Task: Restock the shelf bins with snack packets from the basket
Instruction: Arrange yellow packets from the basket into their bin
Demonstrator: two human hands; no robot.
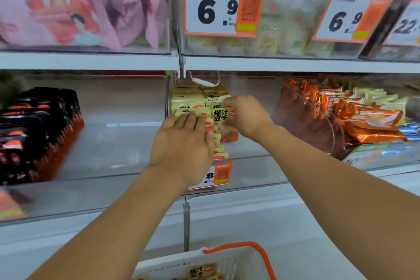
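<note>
Nearest, at bottom edge: white basket [227, 259] with orange handle [256, 250], holding yellow snack packets [202, 271] of the same print as those on the shelf.

Above basket: both bare forearms extended up and forward over the clear front lip of the middle shelf bin [250, 179].

Left hand [181, 145]: palm down, fingers straight and together, fingertips resting on the front rows of the stacked yellow packets [193, 102]. Nothing gripped.

Right hand [245, 116]: fingers curled, pinching one yellow packet [219, 116] with black characters, held upright at the right side of the stack, touching neighbouring packets.

Stack position: left end of the middle bin, just right of the shelf upright [179, 66], arranged in rows running from front lip to back. Remainder of this bin floor to the right bare as far as a clear divider.

Partly covered by left wrist: orange-and-white price tag [221, 174] on the bin front.

Left bin, same level: black-and-red packets [34, 129] in upright rows, well apart from the hands.

Right bin, same level: orange foil packets [368, 120] piled loosely, with pale yellow packets behind.

Farthest, upper shelf: pink packets [68, 7] behind clear panel at left; pale packets [272, 29] at centre behind price card "6.9" [216, 4]; second "6.9" card [350, 16] to the right; further card at right edge, partly cut off.
</note>
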